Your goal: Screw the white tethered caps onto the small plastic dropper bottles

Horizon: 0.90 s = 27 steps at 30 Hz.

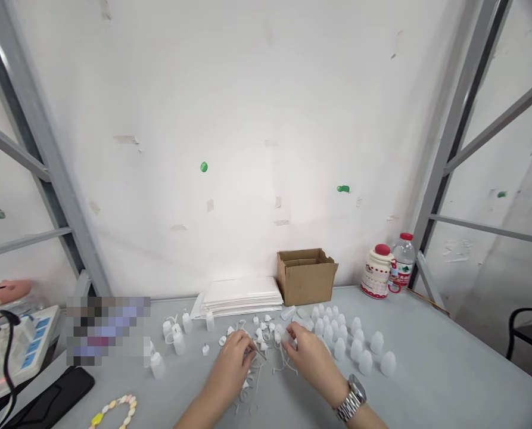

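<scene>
My left hand (233,363) is low over the grey table (448,369), its fingers pinched on a thin stick-like part I cannot make out. My right hand (313,359), with a metal watch (352,400) on the wrist, is closed round a small clear bottle (288,336). Between and beyond the hands lie several small white caps and nozzles (261,333). To the right of my right hand stand several small translucent bottles (359,348). A few capped bottles (176,336) stand to the left.
An open cardboard box (305,275) and a stack of white sheets (241,297) sit by the wall. A red-lidded mug (378,273) and water bottle (402,257) stand at the right. A phone (51,400), bead bracelet (114,411) and scale (19,342) are at the left.
</scene>
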Available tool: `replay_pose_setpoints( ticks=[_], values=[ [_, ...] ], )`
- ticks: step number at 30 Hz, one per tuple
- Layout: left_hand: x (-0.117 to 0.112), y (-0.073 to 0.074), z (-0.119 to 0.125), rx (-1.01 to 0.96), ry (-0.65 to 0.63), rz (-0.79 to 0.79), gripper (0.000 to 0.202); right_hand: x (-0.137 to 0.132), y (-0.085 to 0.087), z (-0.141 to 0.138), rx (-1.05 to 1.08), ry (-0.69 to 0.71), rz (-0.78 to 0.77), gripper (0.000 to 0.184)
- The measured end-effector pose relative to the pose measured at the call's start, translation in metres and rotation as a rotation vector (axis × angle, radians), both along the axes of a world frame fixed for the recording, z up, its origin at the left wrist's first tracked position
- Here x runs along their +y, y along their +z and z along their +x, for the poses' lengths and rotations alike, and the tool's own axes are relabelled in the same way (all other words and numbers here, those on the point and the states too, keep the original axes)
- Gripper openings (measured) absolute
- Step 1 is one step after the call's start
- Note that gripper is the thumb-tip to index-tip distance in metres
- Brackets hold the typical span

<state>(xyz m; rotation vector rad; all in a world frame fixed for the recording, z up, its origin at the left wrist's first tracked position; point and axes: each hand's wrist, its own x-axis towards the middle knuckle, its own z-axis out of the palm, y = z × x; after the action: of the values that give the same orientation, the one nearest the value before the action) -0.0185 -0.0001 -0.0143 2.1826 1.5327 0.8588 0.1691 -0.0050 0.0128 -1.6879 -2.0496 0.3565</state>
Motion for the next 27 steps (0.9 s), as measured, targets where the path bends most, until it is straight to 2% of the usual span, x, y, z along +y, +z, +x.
replay_pose_setpoints(
  ticks=[4,8,10,17,27],
  values=[
    [0.001,0.008,-0.003,-0.243,0.035,-0.08,0.014,0.002,-0.005,-0.001,0.042,0.011,0.007,0.017],
    [0.006,0.015,-0.007,-0.662,0.054,-0.211,0.019,-0.001,-0.005,-0.006,0.148,0.088,0.007,0.017],
    [0.007,0.016,-0.007,-0.809,0.05,-0.236,0.023,-0.004,-0.007,-0.01,0.224,0.137,-0.011,0.018],
    [0.006,0.013,0.0,-0.886,0.083,-0.261,0.016,-0.016,-0.015,-0.028,0.365,0.212,-0.088,0.017],
    [0.005,0.012,-0.001,-0.954,0.069,-0.355,0.017,-0.015,-0.014,-0.027,0.412,0.19,-0.051,0.017]
  ],
)
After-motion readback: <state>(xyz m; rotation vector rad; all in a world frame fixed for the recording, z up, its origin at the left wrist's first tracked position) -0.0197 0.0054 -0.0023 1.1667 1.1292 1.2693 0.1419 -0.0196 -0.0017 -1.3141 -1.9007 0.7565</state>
